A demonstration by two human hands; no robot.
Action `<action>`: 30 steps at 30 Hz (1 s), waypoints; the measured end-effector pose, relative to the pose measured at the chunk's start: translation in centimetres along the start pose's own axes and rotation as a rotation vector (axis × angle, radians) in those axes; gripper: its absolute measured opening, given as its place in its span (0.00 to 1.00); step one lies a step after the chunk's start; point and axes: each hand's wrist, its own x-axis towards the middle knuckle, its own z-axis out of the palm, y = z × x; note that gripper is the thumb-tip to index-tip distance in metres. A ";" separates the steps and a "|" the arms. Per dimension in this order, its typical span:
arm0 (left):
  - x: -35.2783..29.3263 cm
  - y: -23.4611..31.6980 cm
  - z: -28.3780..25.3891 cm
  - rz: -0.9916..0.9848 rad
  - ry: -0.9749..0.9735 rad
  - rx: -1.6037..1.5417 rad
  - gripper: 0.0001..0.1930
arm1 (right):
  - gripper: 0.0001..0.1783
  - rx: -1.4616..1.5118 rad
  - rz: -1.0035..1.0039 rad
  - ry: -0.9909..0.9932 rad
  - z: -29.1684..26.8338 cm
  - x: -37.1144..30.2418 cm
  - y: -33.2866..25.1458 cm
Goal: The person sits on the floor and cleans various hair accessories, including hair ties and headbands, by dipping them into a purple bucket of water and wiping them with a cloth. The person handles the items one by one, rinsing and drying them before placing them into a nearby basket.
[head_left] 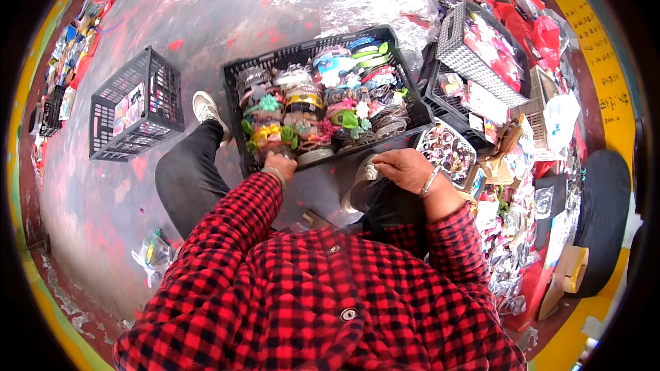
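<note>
A wide black plastic crate (323, 46) stands before my feet, filled with rows of hair bands in many colours. Some carry fabric flowers; a green flower (269, 103) shows on the left side, a white one (362, 110) on the right. My left hand (280, 165) is closed over the crate's near rim, its fingertips partly hidden beside the hair bands. Over my right knee rests my right hand (404, 168), its fingers bent together and nothing seen in them. A bracelet (431, 181) circles the right wrist.
Another black crate (137, 106) with a few packs stands at the left. Stacked baskets (474, 55) adjoin the main crate's right side, with a tub of small trinkets (445, 151) below. Cartons and plastic bags crowd the right wall. A clear bag (154, 255) lies by my left elbow.
</note>
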 end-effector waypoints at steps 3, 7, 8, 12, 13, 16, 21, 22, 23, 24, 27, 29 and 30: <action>0.9 -4.1 -0.6 -0.162 0.000 0.002 0.10 | 0.14 -0.002 -0.054 0.020 0.0 0.0 0.3; 0.9 -5.1 -4.0 -0.310 -0.127 -0.087 0.13 | 0.14 -0.010 -0.027 0.012 -0.3 -0.5 0.4; 0.8 -4.8 -4.5 -0.333 -0.183 -0.102 0.14 | 0.13 -0.032 -0.022 0.007 -0.3 -0.7 0.4; 0.1 -3.5 -6.0 -0.475 -0.260 -0.190 0.20 | 0.13 -0.105 -0.068 0.025 -0.3 -0.7 0.5; -0.3 -3.6 -6.5 -0.493 -0.275 -0.192 0.20 | 0.13 -0.125 -0.087 0.034 -0.3 -0.8 0.6; -2.1 -4.5 -8.4 -0.535 -0.317 -0.189 0.20 | 0.13 -0.158 -0.126 0.039 0.4 -1.4 1.4; -7.4 -8.7 -11.5 -0.517 0.009 -0.250 0.19 | 0.17 -0.431 -0.075 -0.219 0.2 -3.0 0.4; -8.5 -9.1 -13.1 -0.512 0.132 -0.268 0.19 | 0.17 -0.490 -0.081 -0.212 0.4 -3.2 0.4; -10.0 -8.8 -14.2 -0.497 0.236 -0.291 0.19 | 0.18 -0.537 -0.075 -0.222 0.6 -3.5 0.6; -11.3 -7.8 -16.2 -0.523 0.231 -0.243 0.20 | 0.18 -0.531 -0.085 -0.229 0.6 -3.7 0.6; -13.1 -9.6 -16.9 -0.430 0.341 -0.183 0.18 | 0.20 -0.541 -0.149 -0.182 0.8 -4.9 -1.5; -12.8 -7.3 -18.7 -0.372 0.407 -0.182 0.16 | 0.19 -0.648 -0.231 -0.150 1.1 -6.8 -2.8; -12.0 -5.7 -19.5 -0.303 0.457 -0.158 0.16 | 0.19 -0.611 -0.305 -0.099 1.6 -7.6 -2.2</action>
